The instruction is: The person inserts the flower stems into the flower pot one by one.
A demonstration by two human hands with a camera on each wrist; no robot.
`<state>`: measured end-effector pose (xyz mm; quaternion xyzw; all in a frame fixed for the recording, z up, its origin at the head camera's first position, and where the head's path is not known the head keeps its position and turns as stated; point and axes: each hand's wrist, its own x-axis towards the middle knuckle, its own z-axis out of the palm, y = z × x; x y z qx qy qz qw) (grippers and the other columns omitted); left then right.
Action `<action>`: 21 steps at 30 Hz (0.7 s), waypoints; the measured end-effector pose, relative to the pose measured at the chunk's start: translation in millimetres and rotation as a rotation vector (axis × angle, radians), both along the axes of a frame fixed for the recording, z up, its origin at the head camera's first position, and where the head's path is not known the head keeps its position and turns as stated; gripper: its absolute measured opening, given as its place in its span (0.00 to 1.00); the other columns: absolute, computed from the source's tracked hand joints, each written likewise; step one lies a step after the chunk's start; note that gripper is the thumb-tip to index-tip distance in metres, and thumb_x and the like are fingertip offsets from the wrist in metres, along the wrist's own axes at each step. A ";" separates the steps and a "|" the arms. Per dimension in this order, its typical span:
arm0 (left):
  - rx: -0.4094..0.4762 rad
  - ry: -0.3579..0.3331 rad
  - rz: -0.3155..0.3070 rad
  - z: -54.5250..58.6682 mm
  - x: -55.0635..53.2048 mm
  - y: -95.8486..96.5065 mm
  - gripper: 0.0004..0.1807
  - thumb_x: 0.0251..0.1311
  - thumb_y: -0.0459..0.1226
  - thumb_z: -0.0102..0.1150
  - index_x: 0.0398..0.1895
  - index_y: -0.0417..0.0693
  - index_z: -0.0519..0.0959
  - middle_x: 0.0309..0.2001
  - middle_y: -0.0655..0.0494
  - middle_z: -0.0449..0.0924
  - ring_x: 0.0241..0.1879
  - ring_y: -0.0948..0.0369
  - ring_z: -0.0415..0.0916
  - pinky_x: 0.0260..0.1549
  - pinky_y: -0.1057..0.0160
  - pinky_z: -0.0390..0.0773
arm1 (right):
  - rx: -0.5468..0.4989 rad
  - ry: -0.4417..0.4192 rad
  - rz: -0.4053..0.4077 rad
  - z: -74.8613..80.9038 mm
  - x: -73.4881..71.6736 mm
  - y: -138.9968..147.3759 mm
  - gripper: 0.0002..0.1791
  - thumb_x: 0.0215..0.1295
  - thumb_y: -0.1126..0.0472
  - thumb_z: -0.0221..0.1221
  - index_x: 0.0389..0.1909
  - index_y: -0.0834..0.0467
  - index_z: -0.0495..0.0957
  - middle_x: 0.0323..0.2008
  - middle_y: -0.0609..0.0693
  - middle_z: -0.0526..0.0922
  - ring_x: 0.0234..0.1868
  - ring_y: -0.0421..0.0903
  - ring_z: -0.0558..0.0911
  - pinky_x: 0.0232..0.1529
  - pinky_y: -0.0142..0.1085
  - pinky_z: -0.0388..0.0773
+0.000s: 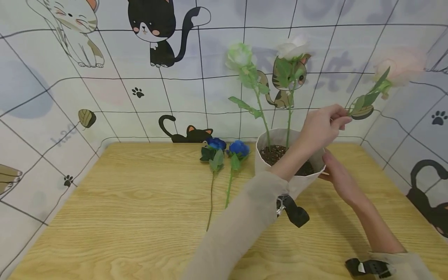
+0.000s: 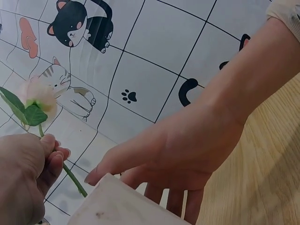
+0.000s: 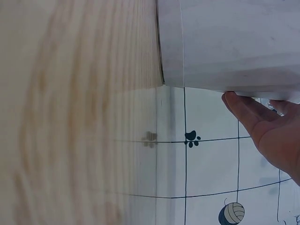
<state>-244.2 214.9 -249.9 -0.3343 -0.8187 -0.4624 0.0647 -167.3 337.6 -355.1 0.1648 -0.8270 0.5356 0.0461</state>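
Note:
My left hand (image 1: 322, 126) pinches the green stem of a pale pink rose (image 1: 393, 72), thumb against fingers, above the right rim of the white pot (image 1: 260, 161). In the left wrist view the stem's lower end runs down from my left hand (image 2: 28, 176) toward the pot's rim. Against the pot's right side rests my right hand (image 1: 341, 177), thumb beside the rim and fingers along the outer wall, partly hidden. Dark soil (image 1: 274, 153) fills the pot's lower part. A pale green rose (image 1: 241, 58) and a white rose (image 1: 293, 49) stand upright in it.
Two blue roses lie left of the pot: a darker one (image 1: 216, 144) and a brighter one (image 1: 238, 148). All this is on a wood-grain table (image 1: 140, 202). A cat-patterned cloth (image 1: 115, 89) hangs behind and at both sides.

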 end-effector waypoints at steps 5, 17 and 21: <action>-0.029 -0.064 0.038 0.8 3.4 4.9 0.08 0.71 0.46 0.60 0.47 0.61 0.85 0.32 0.75 0.82 0.29 0.79 0.72 0.28 0.81 0.69 | -0.011 0.000 0.009 0.4 -0.4 -0.7 0.31 0.85 0.50 0.27 0.81 0.59 0.40 0.71 0.40 0.58 0.59 0.26 0.71 0.51 0.21 0.75; -0.017 -0.046 -0.044 -6.6 1.3 -5.1 0.11 0.73 0.42 0.59 0.53 0.56 0.83 0.46 0.70 0.84 0.37 0.79 0.74 0.34 0.83 0.70 | -0.045 -0.010 0.011 -2.4 -2.4 2.1 0.32 0.84 0.50 0.27 0.81 0.59 0.40 0.71 0.39 0.57 0.58 0.26 0.72 0.51 0.22 0.75; 0.008 -0.053 -0.075 -9.5 1.9 -11.6 0.13 0.73 0.42 0.59 0.56 0.54 0.82 0.47 0.69 0.84 0.38 0.78 0.74 0.35 0.83 0.70 | -0.007 -0.011 0.008 -1.7 -2.4 1.8 0.31 0.84 0.49 0.26 0.82 0.55 0.39 0.74 0.42 0.54 0.59 0.26 0.70 0.51 0.21 0.74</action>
